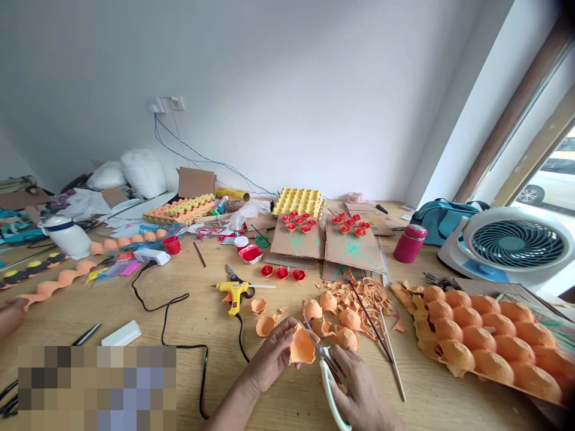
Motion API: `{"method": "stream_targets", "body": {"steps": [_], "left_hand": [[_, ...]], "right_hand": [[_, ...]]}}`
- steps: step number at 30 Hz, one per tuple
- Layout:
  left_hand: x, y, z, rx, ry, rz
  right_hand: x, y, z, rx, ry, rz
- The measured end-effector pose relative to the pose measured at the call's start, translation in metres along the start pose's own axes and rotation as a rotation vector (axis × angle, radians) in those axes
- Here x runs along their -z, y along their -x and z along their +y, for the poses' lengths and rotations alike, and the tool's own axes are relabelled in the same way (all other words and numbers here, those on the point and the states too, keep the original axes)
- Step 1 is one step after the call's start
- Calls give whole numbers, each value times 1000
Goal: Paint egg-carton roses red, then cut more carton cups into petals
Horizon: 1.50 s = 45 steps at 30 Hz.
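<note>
My left hand [274, 351] pinches an orange egg carton cup [302, 347] by its left edge, the hollow side facing me. In my right hand [357, 383] is a pair of white-handled scissors [331, 392], their blades at the cup's upper right rim. Just beyond lie several cut carton cups [349, 319] and a heap of orange trimmings [371, 299]. Two small trimmed cups [265, 325] rest to the left, near a yellow glue gun [234, 294] that lies on its side. Behind it sit three red paper-pulp roses [281, 273].
At right stand a large orange egg tray [483, 335], a white fan [512, 239] and a red jar [409, 243]. Cardboard sheets with red flowers [354, 245] lie at the back. A black cord [205, 371] crosses the table. Another person's hand [12, 314] holds a carton strip at far left.
</note>
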<state>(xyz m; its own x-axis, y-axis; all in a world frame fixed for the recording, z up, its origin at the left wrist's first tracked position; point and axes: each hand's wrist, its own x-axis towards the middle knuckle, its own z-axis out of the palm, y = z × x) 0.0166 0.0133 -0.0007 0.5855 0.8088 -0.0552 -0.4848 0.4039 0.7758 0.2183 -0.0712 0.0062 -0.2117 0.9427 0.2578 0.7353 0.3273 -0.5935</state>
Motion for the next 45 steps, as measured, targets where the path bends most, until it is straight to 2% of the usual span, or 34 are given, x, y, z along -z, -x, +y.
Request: {"method": "stream_targets", "body": {"steps": [6, 10, 16, 23, 34, 39, 45], "left_hand": [[1, -1, -1, 32, 81, 87], [2, -3, -2, 26, 130, 115], [-2, -1, 6, -32, 42, -50], [-3, 1, 3, 50, -82, -100], [-10, 2, 3, 137, -419, -242], [-9, 2, -1, 191, -478, -334], [-4, 3, -2, 207, -506, -371]], "right_hand": [[-5, 1, 2, -26, 33, -14], [-12, 2, 7, -80, -34, 5], [-19, 1, 13, -158, -134, 56], [-18, -1, 18, -201, -279, 132], [-6, -3, 14, -235, -473, 242], [-5, -4, 15, -247, -525, 275], [-12, -2, 20, -239, -584, 272]]}}
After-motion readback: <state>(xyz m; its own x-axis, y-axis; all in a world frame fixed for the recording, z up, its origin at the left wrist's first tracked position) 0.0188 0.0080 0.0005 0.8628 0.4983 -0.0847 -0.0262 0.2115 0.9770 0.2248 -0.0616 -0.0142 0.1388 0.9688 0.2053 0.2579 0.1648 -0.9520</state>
